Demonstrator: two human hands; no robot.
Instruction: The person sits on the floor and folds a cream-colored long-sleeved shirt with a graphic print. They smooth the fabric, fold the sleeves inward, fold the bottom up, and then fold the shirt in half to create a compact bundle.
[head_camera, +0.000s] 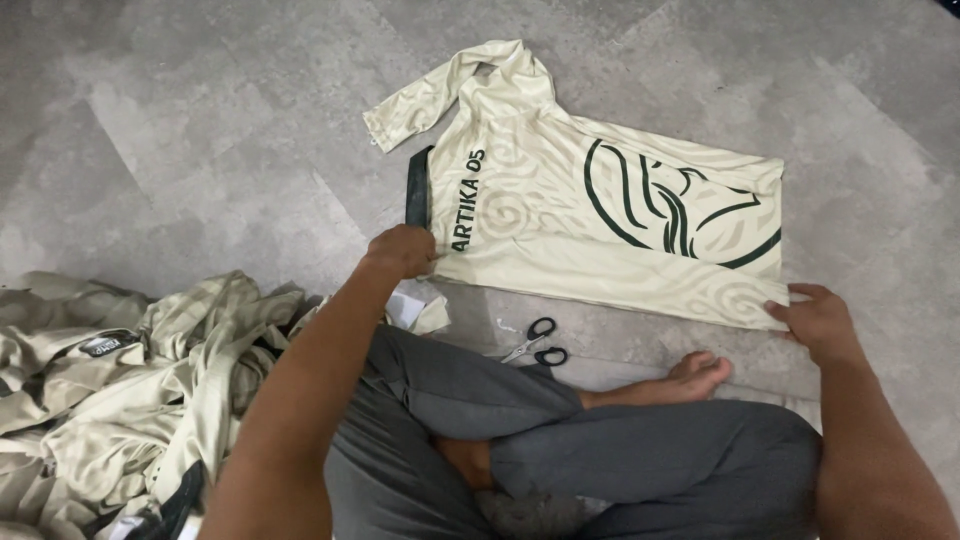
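Crossed grey-trousered legs (600, 440) sit behind both hands, left (403, 250) and right (818, 320), pinching a cream patterned jersey's (560, 215) near edge on the grey floor (200, 150)

The cream jersey (600, 215) is made of a thin, slick sports cloth with a faint sheen and dark green print laid flat on it, and the same shiny fabric is seen in the crumpled pile (110, 390). The scissors (535, 343) look like bright metal blades with black plastic handles. The floor (200, 150) is done in matt grey stone-look tile, the trousers (560, 440) in soft matt grey cloth.
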